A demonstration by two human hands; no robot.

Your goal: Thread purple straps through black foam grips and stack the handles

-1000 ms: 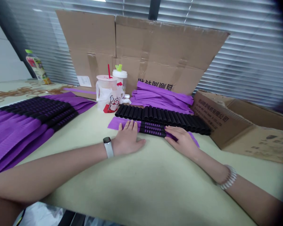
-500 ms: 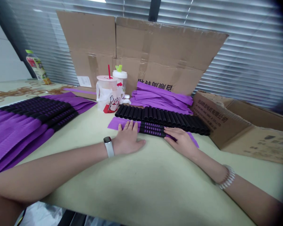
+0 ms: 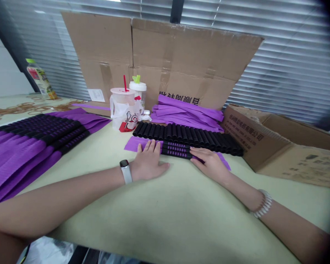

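A: Where's the work piece?

B: Purple strip with a few ribbed black tubes on it, just in front of the long tube row. Strip and tubes lie parallel to that row, nearly touching it.

A: Hands?

B: Both open, nothing clenched. Left hand is flat, fingers spread on the strip, at the end nearest the tubes. Right hand is flat too, fingertips at the other end of the tubes, on the strip.

A: Technique look right?

B: Looks sound. Flat palms, one at each end, spread the load and keep the tubes square. Tube ends look about in line, but I can't confirm it at this resolution. Can't tell how hard the hands press either.

A: Clutter nearby?

B: Behind the long tube row: a pile of loose purple strips and a plastic cup with red straw. Well left of it: a stack of purple strips with black tubes. Right of it: a cardboard carton. All sit on the table. None crowd the hands.
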